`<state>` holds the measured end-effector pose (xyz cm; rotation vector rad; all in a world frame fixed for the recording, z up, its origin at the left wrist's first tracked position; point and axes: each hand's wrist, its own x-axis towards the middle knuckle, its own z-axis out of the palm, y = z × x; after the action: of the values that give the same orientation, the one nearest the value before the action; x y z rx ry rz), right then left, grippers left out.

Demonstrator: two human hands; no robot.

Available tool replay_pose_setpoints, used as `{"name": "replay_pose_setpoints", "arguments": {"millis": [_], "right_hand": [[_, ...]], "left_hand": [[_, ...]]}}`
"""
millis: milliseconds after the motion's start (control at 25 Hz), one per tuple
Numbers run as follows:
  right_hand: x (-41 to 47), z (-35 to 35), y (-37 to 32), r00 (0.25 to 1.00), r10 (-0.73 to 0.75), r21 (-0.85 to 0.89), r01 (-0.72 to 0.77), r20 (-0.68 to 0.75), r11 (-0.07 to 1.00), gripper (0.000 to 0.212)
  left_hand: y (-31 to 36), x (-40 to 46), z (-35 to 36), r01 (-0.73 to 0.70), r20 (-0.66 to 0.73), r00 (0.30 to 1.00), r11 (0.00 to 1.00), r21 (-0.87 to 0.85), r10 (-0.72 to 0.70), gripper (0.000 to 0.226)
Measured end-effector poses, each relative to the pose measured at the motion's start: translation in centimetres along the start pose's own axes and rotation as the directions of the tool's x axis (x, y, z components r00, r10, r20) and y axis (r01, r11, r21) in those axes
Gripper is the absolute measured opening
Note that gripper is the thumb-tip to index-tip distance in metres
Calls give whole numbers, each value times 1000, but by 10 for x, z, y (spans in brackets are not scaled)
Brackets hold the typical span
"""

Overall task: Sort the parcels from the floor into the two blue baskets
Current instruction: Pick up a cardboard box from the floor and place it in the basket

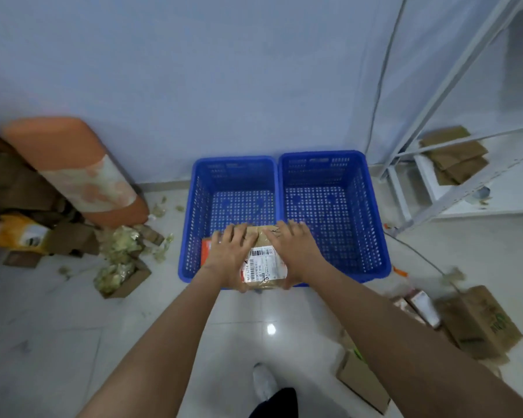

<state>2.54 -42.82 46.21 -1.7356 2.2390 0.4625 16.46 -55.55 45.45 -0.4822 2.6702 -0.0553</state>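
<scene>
Two blue perforated baskets stand side by side against the wall, the left basket [194,206] and the right basket [372,206]. I hold a brown cardboard parcel [264,263] with a white shipping label over the near rim where the two baskets meet. My left hand [228,254] grips its left side, fingers over the top. My right hand [293,251] grips its right side, thumb curled under the near edge. An orange item [206,248] shows at the parcel's left, by the left basket's front corner. The right basket holds nothing.
Cardboard boxes [480,324] and a flat one [363,384] lie on the floor at right. Open boxes with crumpled packing [118,267] and an orange cylinder [73,173] sit at left. A white metal shelf [453,164] stands at right, a cable running along the floor.
</scene>
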Motion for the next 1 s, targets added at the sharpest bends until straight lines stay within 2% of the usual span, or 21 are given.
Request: {"name": "replay_pose_setpoints", "arguments": {"millis": [200, 320, 440, 720, 1000], "right_hand": [[36, 2, -71, 993, -67, -32, 71, 100, 997, 140], [53, 8, -89, 985, -126, -24, 130, 117, 991, 141], [61, 16, -94, 982, -121, -3, 123, 148, 992, 141], [98, 28, -67, 970, -132, 10, 132, 203, 991, 140], [180, 64, -14, 975, -108, 92, 91, 196, 992, 137]], "left_hand": [[-50, -40, 45, 71, 79, 995, 995, -70, -65, 128], [-65, -49, 65, 110, 124, 987, 992, -65, -101, 127], [-72, -44, 73, 90, 130, 988, 993, -78, -79, 125], [-76, 3, 77, 103, 204, 975, 991, -84, -84, 125], [-87, 110, 100, 88, 251, 966, 990, -107, -59, 126]]}}
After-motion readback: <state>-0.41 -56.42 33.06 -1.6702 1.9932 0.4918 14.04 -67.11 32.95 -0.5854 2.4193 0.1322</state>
